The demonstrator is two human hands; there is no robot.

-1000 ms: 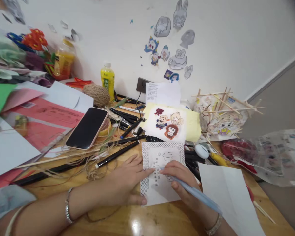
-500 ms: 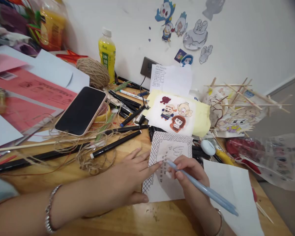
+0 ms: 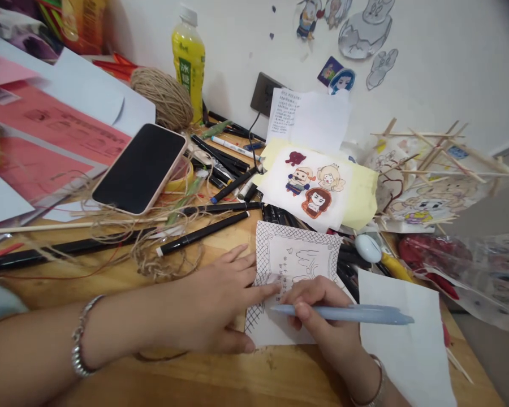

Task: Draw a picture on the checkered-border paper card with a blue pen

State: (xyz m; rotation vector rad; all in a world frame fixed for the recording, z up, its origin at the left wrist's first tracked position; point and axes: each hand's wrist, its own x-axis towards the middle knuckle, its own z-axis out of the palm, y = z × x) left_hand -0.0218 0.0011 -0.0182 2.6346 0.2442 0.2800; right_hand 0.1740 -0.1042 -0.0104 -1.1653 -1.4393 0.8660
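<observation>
My left hand (image 3: 224, 299) lies flat with its fingers spread, the fingertips on the left side of a white paper (image 3: 275, 330). That paper carries a cross-hatched border, line drawings and columns of handwritten characters, partly covered by my hands. In my right hand (image 3: 326, 311) is a light blue pen (image 3: 365, 314), gripped between thumb and fingers and lying nearly level, its tip pointing left over the paper's lower part. Whether the tip touches the paper I cannot tell. Just above stands a sheet with coloured cartoon figures (image 3: 316, 183) on a yellow backing.
A phone (image 3: 139, 169), a ball of twine (image 3: 161, 99) and a yellow drink bottle (image 3: 189, 62) are at the left and back. Black markers (image 3: 203, 233) lie scattered behind my hands. A stick structure (image 3: 432, 175) stands at right, near a blank sheet (image 3: 407, 339).
The pen has swung from a steep slant to nearly level, and its tip has moved down and left on the paper. The left hand stays in place; the view has shifted slightly.
</observation>
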